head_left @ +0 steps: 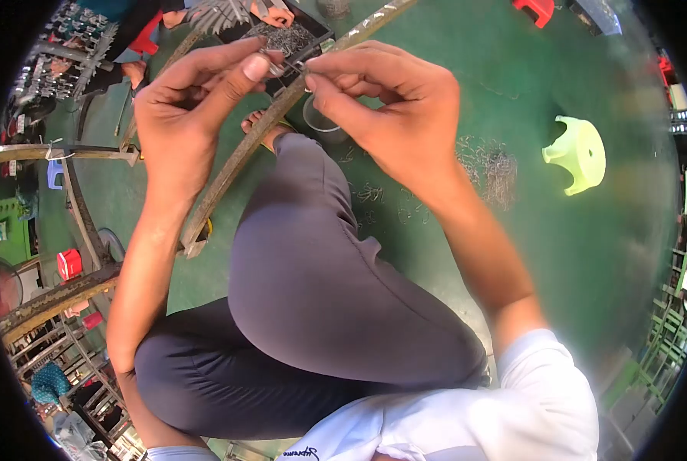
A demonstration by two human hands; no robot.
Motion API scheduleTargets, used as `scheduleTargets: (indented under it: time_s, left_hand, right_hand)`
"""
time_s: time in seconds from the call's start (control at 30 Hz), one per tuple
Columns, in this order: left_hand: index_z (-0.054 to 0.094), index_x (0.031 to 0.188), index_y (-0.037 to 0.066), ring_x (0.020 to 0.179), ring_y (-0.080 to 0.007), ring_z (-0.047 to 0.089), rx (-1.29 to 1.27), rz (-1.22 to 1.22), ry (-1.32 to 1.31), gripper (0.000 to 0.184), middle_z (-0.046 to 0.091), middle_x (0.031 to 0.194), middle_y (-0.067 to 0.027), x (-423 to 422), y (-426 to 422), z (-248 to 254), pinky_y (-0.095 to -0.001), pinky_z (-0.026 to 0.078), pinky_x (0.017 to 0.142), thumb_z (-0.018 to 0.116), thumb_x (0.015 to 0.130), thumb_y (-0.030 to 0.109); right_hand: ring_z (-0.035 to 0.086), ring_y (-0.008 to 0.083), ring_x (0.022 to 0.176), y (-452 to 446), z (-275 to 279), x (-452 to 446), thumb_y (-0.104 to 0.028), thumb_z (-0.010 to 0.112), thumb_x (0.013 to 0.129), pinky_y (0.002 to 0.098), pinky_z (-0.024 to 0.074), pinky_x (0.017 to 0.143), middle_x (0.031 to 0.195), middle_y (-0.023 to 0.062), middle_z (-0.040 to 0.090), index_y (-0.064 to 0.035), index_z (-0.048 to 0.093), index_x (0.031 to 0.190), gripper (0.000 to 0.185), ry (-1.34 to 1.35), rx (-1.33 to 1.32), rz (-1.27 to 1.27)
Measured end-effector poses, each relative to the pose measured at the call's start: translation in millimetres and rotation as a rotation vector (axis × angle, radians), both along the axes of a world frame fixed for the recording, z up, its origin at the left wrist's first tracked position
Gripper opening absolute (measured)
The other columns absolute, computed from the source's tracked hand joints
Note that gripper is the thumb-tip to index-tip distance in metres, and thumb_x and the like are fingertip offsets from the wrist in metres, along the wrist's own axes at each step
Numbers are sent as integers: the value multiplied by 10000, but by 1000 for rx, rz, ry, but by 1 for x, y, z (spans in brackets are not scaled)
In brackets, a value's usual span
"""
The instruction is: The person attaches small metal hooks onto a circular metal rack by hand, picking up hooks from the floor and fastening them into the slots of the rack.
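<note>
My left hand [190, 107] is raised at the upper left, thumb and forefinger pinched on a small shiny metal piece [276, 68]. Facing it, my right hand [405, 104] has its thumb and forefinger closed on a thin wire piece [308, 90], mostly hidden by the fingertips. Only a small gap separates the two pinches. Whether the two pieces touch, I cannot tell. Just beyond the fingers is a dark tray [320, 34] with a tangle of small metal wire pieces [288, 40]. A long worn bar [236, 165] runs slantwise below both hands.
Under my right hand stands a clear round container [324, 123]. Loose wire pieces [491, 170] lie scattered on the green floor [512, 284]. A yellow-green stool [585, 157] stands to the right. Another person's hand [274, 14] is by the tray; metal parts [67, 54] hang at upper left.
</note>
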State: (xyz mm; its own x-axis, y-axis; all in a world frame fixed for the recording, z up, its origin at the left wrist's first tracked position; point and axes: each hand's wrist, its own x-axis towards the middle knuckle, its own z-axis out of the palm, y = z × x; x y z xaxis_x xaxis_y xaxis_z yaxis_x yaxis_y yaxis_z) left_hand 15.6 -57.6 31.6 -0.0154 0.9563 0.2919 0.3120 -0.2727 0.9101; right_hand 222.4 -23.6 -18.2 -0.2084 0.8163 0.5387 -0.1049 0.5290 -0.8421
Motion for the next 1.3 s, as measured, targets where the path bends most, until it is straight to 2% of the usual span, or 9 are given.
scheduleTargets:
  time_s: [0.23, 0.33, 0.73, 0.87, 0.97, 1.07, 1.1, 1.2, 1.3]
  left_hand:
    - [723, 1181, -47, 983, -164, 724, -21, 1, -84, 275, 774, 1084, -155, 2, -4, 2, -293, 564, 906, 752, 955, 107]
    - [728, 1172, -44, 972, -154, 722, -25, -6, -104, 272, 775, 1081, -154, 1, -3, 0, -283, 563, 899, 762, 947, 103]
    - [743, 1140, -35, 963, -136, 729, -110, 42, -145, 253, 780, 1055, -144, 5, -3, 3, -267, 578, 868, 786, 924, 89]
    - [743, 1119, -41, 919, -126, 727, -81, -17, -268, 235, 780, 1032, -130, 5, -3, 2, -268, 584, 846, 788, 919, 75]
    - [742, 1103, -43, 846, -103, 710, 71, 45, -223, 215, 778, 998, -99, 12, -3, -9, -258, 580, 770, 779, 919, 63]
    - [741, 1101, -39, 788, -92, 691, 5, -60, 51, 222, 773, 952, -68, 4, -6, -15, -245, 558, 714, 783, 910, 66]
    - [762, 1057, -27, 758, -76, 670, -106, -19, 51, 197, 775, 899, -59, 8, -7, -10, -243, 538, 689, 796, 895, 79]
    - [778, 984, -24, 714, -61, 636, -53, 75, 216, 153, 767, 834, -58, 9, -2, -18, -252, 522, 644, 785, 900, 104]
    - [771, 919, -31, 667, -47, 604, 36, 63, 207, 142, 751, 776, -59, 10, 7, -26, -259, 488, 586, 766, 905, 111]
  right_hand:
    - [718, 99, 819, 2, 4, -11, 98, 750, 847, 201, 557, 710, 954, 80, 740, 55, 760, 1025, 183, -40, 59, 51]
    - [741, 120, 724, 4, 3, -17, 26, 767, 813, 236, 581, 651, 826, 65, 729, 12, 761, 950, 138, 25, 68, 9]
    - [721, 87, 759, 5, 1, -16, 53, 767, 835, 228, 582, 690, 847, 73, 750, 26, 747, 996, 164, 17, -56, 85]
    - [736, 141, 816, 8, 10, -13, 103, 731, 876, 254, 600, 760, 909, 103, 755, 83, 726, 1061, 186, -65, -60, 116]
    - [736, 130, 800, 14, 9, -14, 77, 757, 855, 262, 598, 751, 886, 97, 764, 55, 744, 1038, 185, -130, 44, 56]
    - [746, 130, 770, 17, 11, -16, 35, 783, 826, 271, 600, 726, 850, 96, 776, 18, 765, 1013, 189, -164, 76, -9]
    - [747, 131, 770, 17, 12, -15, 34, 784, 826, 271, 599, 725, 849, 97, 777, 18, 765, 1014, 189, -188, 84, -21]
    - [750, 133, 776, 20, 16, -14, 26, 783, 830, 268, 594, 713, 854, 101, 780, 19, 764, 1016, 187, -231, 75, -27]
    - [747, 129, 760, 18, 30, -13, 1, 779, 839, 258, 582, 692, 834, 105, 779, 29, 766, 992, 156, -299, 11, -25]
